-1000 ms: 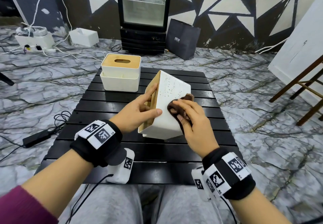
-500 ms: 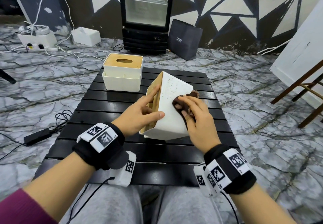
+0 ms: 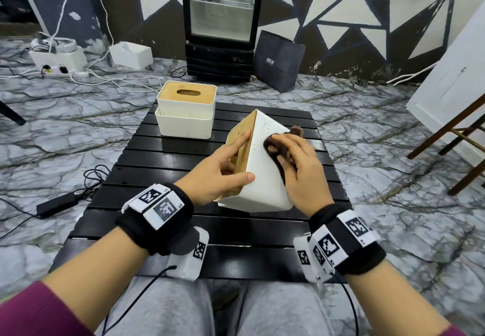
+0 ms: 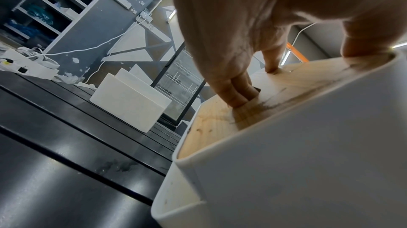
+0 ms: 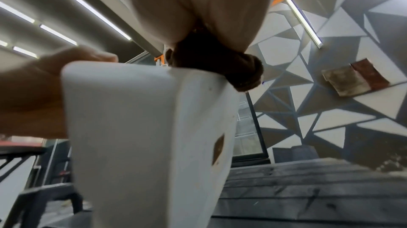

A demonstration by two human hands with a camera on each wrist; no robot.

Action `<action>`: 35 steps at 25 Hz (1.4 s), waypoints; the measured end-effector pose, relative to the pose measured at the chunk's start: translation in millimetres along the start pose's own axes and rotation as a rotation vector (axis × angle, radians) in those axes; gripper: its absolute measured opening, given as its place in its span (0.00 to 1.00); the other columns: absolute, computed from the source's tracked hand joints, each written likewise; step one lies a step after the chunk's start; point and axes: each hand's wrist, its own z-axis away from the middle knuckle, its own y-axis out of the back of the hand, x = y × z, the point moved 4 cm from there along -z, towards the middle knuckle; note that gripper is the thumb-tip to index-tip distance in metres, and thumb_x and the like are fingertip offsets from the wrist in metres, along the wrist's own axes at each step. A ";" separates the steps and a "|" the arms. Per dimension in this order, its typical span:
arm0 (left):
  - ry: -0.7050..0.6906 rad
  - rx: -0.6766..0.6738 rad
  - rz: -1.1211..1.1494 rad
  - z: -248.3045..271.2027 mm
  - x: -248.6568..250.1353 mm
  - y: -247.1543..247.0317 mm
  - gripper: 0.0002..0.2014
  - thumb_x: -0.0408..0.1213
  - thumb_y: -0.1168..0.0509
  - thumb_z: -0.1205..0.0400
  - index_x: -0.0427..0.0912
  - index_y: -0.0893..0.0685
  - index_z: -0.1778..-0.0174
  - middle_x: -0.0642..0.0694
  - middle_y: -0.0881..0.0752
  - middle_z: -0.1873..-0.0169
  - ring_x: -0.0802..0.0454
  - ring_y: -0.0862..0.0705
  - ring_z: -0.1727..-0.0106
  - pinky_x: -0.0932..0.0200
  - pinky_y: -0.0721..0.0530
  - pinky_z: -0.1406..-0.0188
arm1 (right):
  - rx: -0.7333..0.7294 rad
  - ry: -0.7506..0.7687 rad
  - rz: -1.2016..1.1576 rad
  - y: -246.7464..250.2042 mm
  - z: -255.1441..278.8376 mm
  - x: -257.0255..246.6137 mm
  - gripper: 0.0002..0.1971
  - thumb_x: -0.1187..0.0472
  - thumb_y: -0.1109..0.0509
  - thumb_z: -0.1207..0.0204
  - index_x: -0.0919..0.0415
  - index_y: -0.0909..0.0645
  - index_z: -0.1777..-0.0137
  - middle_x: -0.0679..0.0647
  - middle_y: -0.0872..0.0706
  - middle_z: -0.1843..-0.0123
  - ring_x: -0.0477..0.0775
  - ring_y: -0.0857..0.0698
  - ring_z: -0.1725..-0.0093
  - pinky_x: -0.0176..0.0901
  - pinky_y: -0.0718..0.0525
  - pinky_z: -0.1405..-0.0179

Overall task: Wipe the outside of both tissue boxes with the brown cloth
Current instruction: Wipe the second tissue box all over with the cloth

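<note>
The right hand (image 3: pixel 299 170) is curling its fingers over the bunched brown cloth (image 3: pixel 275 149) and pressing it flat against the speckled white underside of the near tissue box (image 3: pixel 262 178); in the right wrist view the cloth (image 5: pixel 220 64) is sitting wadded at the top edge of that white face, squeezed between the palm and the box (image 5: pixel 141 127). The left hand (image 3: pixel 217 175) is gripping the same box from the other side: its thumb is lying across the white near face, its forefinger is stretching straight along the wooden lid, and in the left wrist view 2 or more fingers (image 4: pixel 237 92) are hooking down into the lid's slot while another fingertip is pushing on the wood further up. The box is standing tipped up on 1 long edge, lid facing left, near the middle of the black slatted table (image 3: pixel 162 157), slightly toward its right edge. The second tissue box (image 3: pixel 186 115) is sitting upright, well apart from both hands, at the table's far left corner, its wooden lid with the oval slot facing up. Beyond the far edge a glass-door fridge (image 3: pixel 220 21) and a dark paper bag (image 3: pixel 278 63) are standing on the marbled floor, and a white box (image 3: pixel 131 55) is lying off to the far left among cables.
</note>
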 end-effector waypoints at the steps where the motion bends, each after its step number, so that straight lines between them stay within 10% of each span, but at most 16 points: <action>1: -0.001 -0.003 -0.003 0.3 0.6 -0.5 0.38 0.38 0.30 0.24 0.72 0.45 0.29 0.49 0.24 0.53 0.69 0.18 0.69 0.74 0.23 0.62 | -0.002 -0.003 0.001 1.8 -5.8 2.7 0.17 0.65 0.40 0.24 0.60 0.23 0.36 0.55 0.21 0.36 0.56 0.26 0.34 0.43 0.31 0.29; 7: 0.007 -0.002 -0.018 0.6 2.7 -1.2 0.39 0.46 0.33 0.32 0.74 0.45 0.28 0.51 0.23 0.49 0.68 0.19 0.63 0.72 0.20 0.60 | 0.035 -0.046 0.008 4.8 -3.4 8.8 0.17 0.66 0.40 0.24 0.60 0.23 0.36 0.56 0.22 0.36 0.58 0.26 0.34 0.48 0.30 0.29; 14: 0.004 -0.014 -0.070 -4.4 -0.4 -4.9 0.42 0.48 0.33 0.32 0.69 0.45 0.23 0.51 0.27 0.39 0.55 0.19 0.50 0.68 0.20 0.49 | -0.014 -0.064 -0.003 11.4 -24.8 9.8 0.17 0.71 0.40 0.23 0.60 0.24 0.35 0.46 0.25 0.41 0.47 0.28 0.37 0.26 0.36 0.36; 28: -0.010 -0.003 -0.048 -2.4 1.7 -5.3 0.42 0.47 0.31 0.33 0.71 0.43 0.26 0.48 0.26 0.36 0.58 0.20 0.55 0.69 0.19 0.51 | -0.009 0.027 -0.062 -2.8 1.0 -10.6 0.19 0.67 0.40 0.24 0.58 0.24 0.34 0.53 0.22 0.35 0.51 0.26 0.33 0.47 0.31 0.29; 35: -0.026 -0.005 -0.036 -2.6 3.6 -10.1 0.38 0.42 0.27 0.30 0.77 0.41 0.33 0.45 0.25 0.39 0.54 0.20 0.54 0.69 0.18 0.55 | -0.015 0.059 -0.075 -4.8 4.2 -24.2 0.19 0.68 0.40 0.24 0.58 0.24 0.34 0.48 0.24 0.36 0.47 0.28 0.33 0.42 0.31 0.29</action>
